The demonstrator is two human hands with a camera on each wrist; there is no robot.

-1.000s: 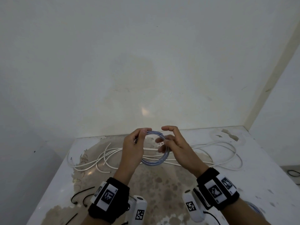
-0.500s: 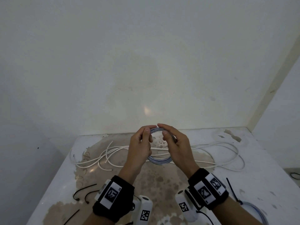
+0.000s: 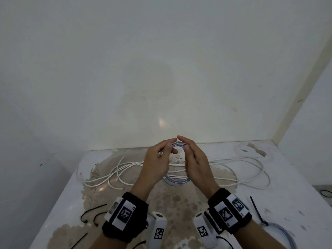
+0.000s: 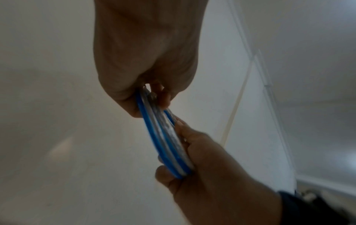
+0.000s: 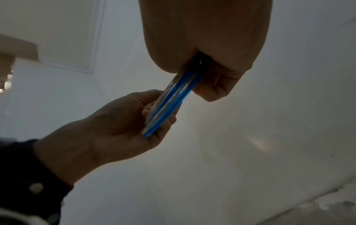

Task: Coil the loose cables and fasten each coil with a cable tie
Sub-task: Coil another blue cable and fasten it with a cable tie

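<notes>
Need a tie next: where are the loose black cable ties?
In the head view, the black cable ties lie on the table's near-left part, beside the left hand's wristband.

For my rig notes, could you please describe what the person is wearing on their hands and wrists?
Both hands are bare. The left hand and right hand each have a black wristband carrying white tags printed with black square codes. A white camera unit with its own code tag sits under each wrist; a black cable leaves the right one.

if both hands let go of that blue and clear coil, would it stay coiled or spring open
Probably springs open: the blue and clear coil shows no tie, and its loops stay together only where the left hand and right hand pinch it. It likely feels light and floppy, since fingertips alone hold it up. Black cable ties lie unused.
</notes>
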